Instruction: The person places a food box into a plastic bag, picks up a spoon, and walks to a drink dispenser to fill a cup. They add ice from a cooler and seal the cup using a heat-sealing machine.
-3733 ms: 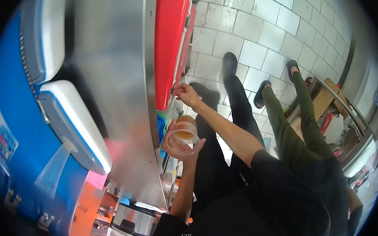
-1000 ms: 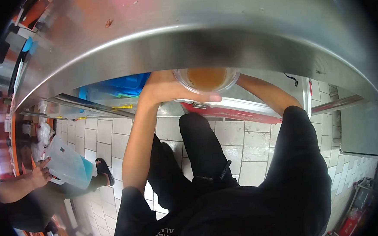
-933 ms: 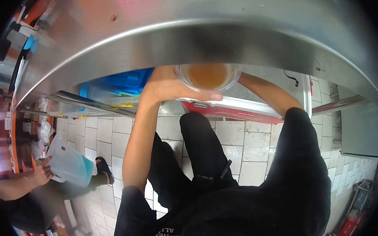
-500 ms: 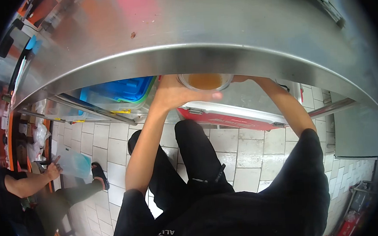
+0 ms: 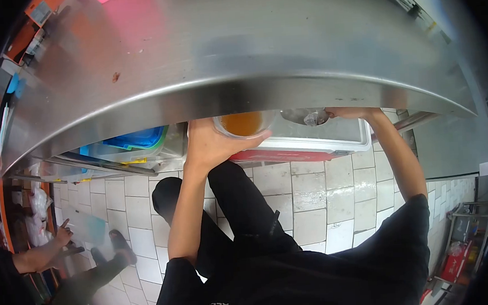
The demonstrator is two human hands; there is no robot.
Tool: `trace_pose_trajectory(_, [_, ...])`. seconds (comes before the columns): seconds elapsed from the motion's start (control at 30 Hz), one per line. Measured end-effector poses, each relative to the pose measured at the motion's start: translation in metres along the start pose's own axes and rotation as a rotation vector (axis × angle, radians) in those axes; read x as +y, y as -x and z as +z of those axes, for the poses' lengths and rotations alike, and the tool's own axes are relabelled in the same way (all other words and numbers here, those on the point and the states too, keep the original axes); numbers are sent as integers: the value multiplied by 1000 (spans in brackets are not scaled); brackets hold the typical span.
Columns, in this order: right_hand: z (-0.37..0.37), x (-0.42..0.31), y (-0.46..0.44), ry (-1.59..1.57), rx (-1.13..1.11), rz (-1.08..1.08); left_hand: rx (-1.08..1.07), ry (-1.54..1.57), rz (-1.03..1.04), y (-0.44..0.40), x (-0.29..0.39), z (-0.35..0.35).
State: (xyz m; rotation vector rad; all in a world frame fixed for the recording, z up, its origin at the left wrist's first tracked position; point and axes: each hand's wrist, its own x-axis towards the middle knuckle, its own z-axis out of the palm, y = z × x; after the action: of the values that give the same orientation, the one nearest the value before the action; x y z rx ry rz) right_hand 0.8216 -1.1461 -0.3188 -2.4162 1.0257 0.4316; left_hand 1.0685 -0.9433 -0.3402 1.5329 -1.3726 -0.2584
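My left hand [image 5: 207, 146] is wrapped round a clear plastic cup [image 5: 272, 117] with amber liquid [image 5: 242, 123] in it, under the front edge of the steel counter. To the right, my right hand [image 5: 353, 113] is closed on a metal scoop [image 5: 292, 116] holding clear lumps that look like ice [image 5: 314, 118]. The counter edge hides part of that hand and of the scoop. Both cup and scoop are above the red and white cooler box [image 5: 310, 143], with the scoop to the right of the cup and apart from it.
The steel counter [image 5: 221, 47] overhangs my hands. Bins with a blue lid [image 5: 137, 139] stand on the left under it. Another person's hand [image 5: 63, 236] is at far left, near a translucent sheet or container [image 5: 89, 226]. White tiles [image 5: 314, 204] cover the floor.
The cup has come lower and to the left, showing more of its liquid. The right hand has moved right, and the scoop with its lumps has come into view. The view has shifted.
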Motion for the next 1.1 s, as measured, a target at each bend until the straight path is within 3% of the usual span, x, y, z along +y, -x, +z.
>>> trace_pose_trajectory(0.03, [-2,-8,7,-170,-4,38,-1,4,1,1,0,1])
trace_pose_trajectory(0.17, [5,-14,26,-204,-59,49,-24,-7,-39,0,3,4])
trace_pose_trajectory(0.27, [14,-4,38,-424,0,-15,-61,34,-75,-4,6,4])
trace_pose_trajectory(0.33, [2,-4,51,-238,-168,5,-93,30,-80,-5,10,4])
trace_pose_trajectory(0.47, [-25,-34,88,-165,-152,22,-88,21,-44,-3,12,5])
trace_pose_trajectory(0.53, [-29,-44,96,-292,-140,143,-114,42,-25,-1,10,5])
trace_pose_trajectory(0.57, [-37,-60,97,-192,-146,249,-167,80,-58,0,8,5])
trace_pose_trajectory(0.63, [-47,-75,93,-170,-169,247,-229,117,-85,1,8,4])
trace_pose_trajectory(0.73, [-50,-82,88,-120,-171,158,-158,-46,40,4,16,5])
trace_pose_trajectory(0.83, [-39,-74,78,-92,-98,-20,-140,1,20,6,14,8])
trace_pose_trajectory(0.93, [-30,-82,76,-7,146,-259,-130,-66,37,6,15,9])
trace_pose_trajectory(1.03, [-33,-99,83,137,235,-98,-98,-56,47,4,13,9])
trace_pose_trajectory(1.1, [-27,-88,83,582,538,-375,-104,-60,39,4,13,8])
